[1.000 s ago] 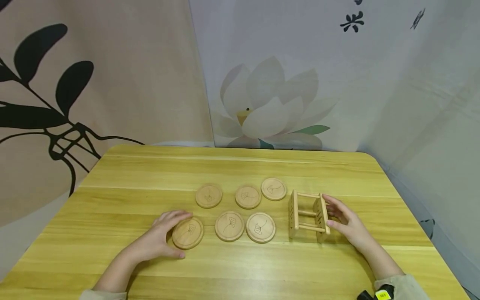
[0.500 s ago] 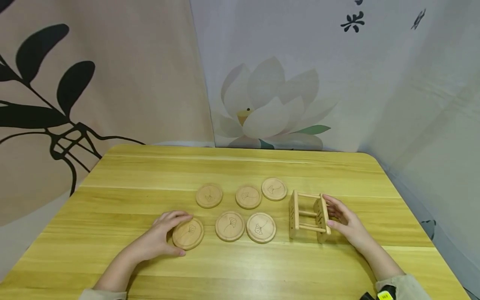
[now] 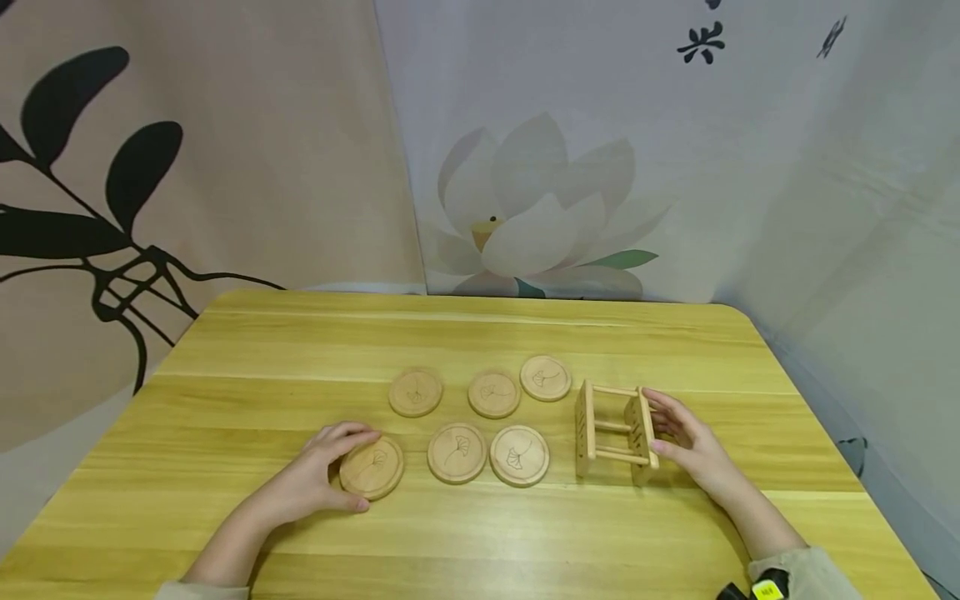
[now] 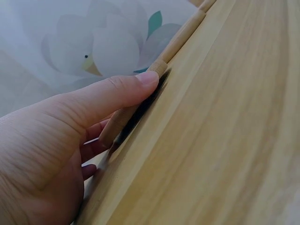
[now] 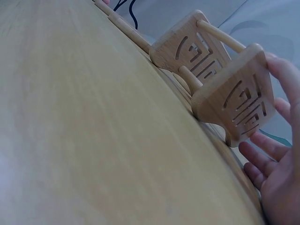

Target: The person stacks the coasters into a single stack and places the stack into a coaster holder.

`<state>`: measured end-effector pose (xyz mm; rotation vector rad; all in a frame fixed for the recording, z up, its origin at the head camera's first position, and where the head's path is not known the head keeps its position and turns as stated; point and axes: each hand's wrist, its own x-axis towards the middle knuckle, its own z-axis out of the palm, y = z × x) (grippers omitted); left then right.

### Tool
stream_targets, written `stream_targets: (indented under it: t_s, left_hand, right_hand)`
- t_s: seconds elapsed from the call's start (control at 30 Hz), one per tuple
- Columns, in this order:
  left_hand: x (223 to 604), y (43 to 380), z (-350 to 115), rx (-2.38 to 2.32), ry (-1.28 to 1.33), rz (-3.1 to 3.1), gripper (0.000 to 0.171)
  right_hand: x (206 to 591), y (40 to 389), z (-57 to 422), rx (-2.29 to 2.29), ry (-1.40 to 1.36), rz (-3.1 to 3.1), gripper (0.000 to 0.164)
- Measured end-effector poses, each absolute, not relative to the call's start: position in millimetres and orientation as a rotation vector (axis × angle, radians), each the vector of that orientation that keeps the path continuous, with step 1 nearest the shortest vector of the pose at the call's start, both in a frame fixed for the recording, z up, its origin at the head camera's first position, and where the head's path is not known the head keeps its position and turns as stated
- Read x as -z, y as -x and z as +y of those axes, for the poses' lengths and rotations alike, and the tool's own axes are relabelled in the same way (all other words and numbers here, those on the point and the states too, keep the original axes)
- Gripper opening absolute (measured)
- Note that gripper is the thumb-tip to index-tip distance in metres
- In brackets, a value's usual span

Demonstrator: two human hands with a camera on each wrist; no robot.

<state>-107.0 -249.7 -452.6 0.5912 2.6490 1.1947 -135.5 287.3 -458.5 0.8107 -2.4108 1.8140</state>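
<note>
Left grip: my left grip [image 3: 307, 475] spans the held disc [image 3: 372, 468], thumb at its near rim, fingers at its left and far rim; parted about as wide as the disc.
Right grip: my right grip [image 3: 699, 457] has the rack [image 3: 640, 433] by its outer panel [image 5: 243, 101], thumb and fingers on opposite edges.
Held disc: left end of the near row on the table [image 3: 420, 542], leaf mark up. Dark strip beneath its edge in the left-wrist view; cannot tell whether it is raised.
Risk, held disc: thin rim; I judge an uneven squeeze could tip it or let it slip.
Risk, neighbours: the middle near disc [image 3: 457, 452] is just beside; a low sweep rightward could shove it into the right near disc [image 3: 520, 456].
Risk, rack: looks light, held on one side only; a sideways push could skid it or bump the far right disc [image 3: 546, 378].
Rack contents: bars join two slotted panels; all six discs lie outside it.
Far row, remaining: far left disc [image 3: 416, 392], far middle disc [image 3: 493, 394].
</note>
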Motion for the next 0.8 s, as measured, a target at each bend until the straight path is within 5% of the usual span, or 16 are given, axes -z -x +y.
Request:
stream_targets:
  t_s: [0.8]
  left_hand:
    - [452.3,107.9,-247.5,-1.324,-0.549,2.630,0.088]
  right_hand:
    - [459.7,135.9,288.0,-1.839,-0.807,-2.408,0.062]
